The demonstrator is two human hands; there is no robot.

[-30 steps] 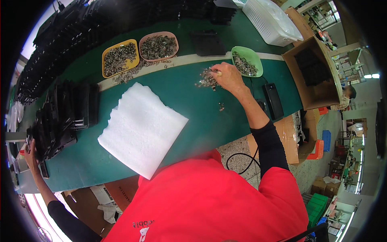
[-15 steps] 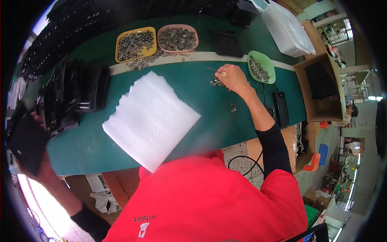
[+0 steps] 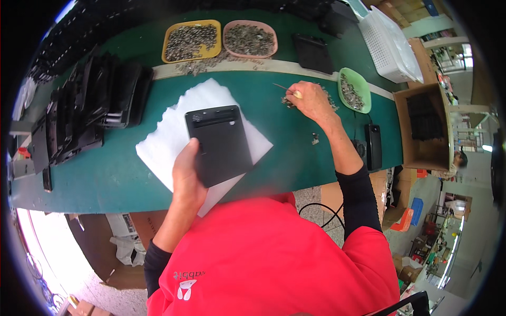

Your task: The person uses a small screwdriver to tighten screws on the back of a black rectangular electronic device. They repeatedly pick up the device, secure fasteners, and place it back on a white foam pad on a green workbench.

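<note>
My left hand grips a flat black plastic housing by its left edge, with a slotted end facing away from me. The housing is over a white foam sheet with a ragged far edge; whether it touches the foam I cannot tell. At the right, my right hand is closed around a thin pointed tool with a pale yellowish handle, its tip pointing left. Small metal pieces lie on the table around that hand, and a few more metal bits sit nearer to me.
Beyond are a yellow tray and a pink tray of small metal parts. A green bowl stands right, near a black device. Stacked black housings crowd the left. An open carton and white basket stand right.
My left hand has brought the black housing from the far left over to the foam sheet. My right hand stays near the metal pieces, still holding the tool. The view has shifted slightly.
</note>
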